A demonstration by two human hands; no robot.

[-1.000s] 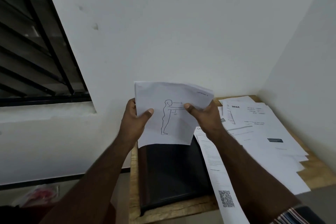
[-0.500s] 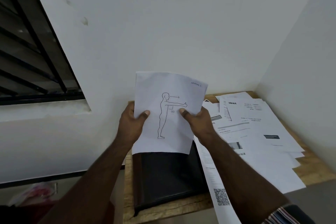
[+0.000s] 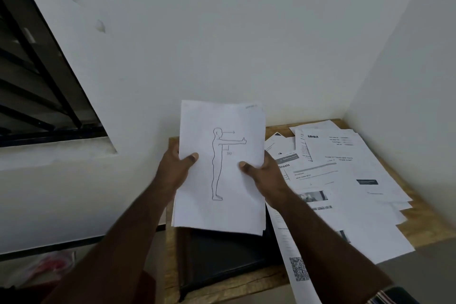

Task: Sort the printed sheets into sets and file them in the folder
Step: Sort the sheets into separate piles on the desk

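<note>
From my head, 1 camera looks forward and down, close over the table [image 3: 419,224] corner and white wall [image 3: 222,32].

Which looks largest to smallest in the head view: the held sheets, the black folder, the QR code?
1. Held sheets, nearer the camera, so only apparently largest.
2. Black folder, partly hidden under the sheets; its true size is unsure.
3. QR code, clearly smallest.

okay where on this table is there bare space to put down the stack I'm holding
Little bare wood: a strip along the table's front edge below the black folder, and the right edge beyond the loose sheets. The spread sheets crowd the right half. The folder's closed cover, under the held stack, is the roomiest flat surface.
</note>
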